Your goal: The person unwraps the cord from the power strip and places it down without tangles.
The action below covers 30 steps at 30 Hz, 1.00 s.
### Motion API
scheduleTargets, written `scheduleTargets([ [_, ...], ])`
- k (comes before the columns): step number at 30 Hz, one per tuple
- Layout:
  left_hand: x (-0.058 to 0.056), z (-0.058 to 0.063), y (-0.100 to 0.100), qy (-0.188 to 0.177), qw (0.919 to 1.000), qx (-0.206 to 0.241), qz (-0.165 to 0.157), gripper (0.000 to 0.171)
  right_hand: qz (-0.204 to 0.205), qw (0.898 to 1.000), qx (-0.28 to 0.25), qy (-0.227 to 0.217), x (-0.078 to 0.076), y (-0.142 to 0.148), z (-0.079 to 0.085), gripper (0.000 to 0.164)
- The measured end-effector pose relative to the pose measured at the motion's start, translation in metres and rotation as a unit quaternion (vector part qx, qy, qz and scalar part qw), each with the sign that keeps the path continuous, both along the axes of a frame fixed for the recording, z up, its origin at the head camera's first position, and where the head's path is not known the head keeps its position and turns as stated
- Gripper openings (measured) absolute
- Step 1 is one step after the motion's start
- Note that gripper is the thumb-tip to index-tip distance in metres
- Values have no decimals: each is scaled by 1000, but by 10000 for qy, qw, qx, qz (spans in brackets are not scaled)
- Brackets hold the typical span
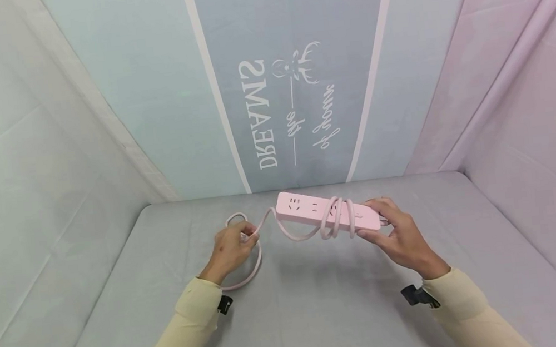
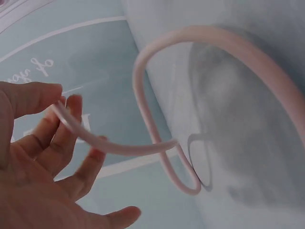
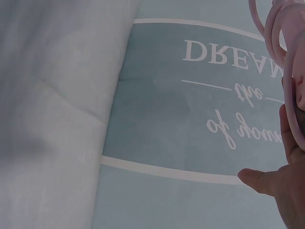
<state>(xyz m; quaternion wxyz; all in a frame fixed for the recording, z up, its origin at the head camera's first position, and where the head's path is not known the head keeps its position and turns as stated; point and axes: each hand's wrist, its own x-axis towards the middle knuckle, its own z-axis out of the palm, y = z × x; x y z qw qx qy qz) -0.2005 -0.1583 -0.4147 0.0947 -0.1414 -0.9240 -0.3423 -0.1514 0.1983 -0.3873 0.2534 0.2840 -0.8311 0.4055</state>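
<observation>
A pink power strip (image 1: 306, 207) is held up off the grey surface, tilted with its left end higher. My right hand (image 1: 399, 234) grips its right end between thumb and fingers. Several turns of its pink cord (image 1: 336, 218) wrap round the strip near that end. From the strip's left end the cord runs to my left hand (image 1: 232, 248), which pinches it between thumb and fingertips. Beyond the pinch a loose loop of cord (image 2: 214, 36) hangs in the left wrist view. In the right wrist view the right hand (image 3: 286, 191) and wrapped cord show only at the edge.
A grey cloth-covered surface (image 1: 302, 316) lies below the hands. Behind it rises a blue-grey fabric panel (image 1: 288, 16) with mirrored white lettering. Pale fabric walls stand at the left (image 1: 31, 164) and right (image 1: 531, 143).
</observation>
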Motion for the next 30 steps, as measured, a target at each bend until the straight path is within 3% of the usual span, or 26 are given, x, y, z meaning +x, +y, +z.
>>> scheduleTargets([
  [5, -1, 4, 9, -586, 9979, 17, -280, 13, -18, 9999, 80, -78, 2, -2, -2, 59],
  [9, -3, 5, 16, -575, 9960, 136, -669, 10, -48, 9999, 94, -64, 2, -3, -5, 59],
  [14, -5, 8, 25, -347, 9879, 695, -1339, 12, 58, 9999, 102, 1, 2, -4, -6, 60],
  [17, -4, 13, 27, -47, 9841, 790, -1590, 15, 49, 9999, 111, 26, 2, -4, -7, 60],
  [24, -1, 20, 18, 824, 9777, 436, -1880, 17, -59, 9999, 55, 115, 3, -1, -8, 60],
  [30, 2, 19, 12, 1976, 9623, -16, -1867, 22, -31, 9997, 52, 218, 1, -1, -12, 60],
])
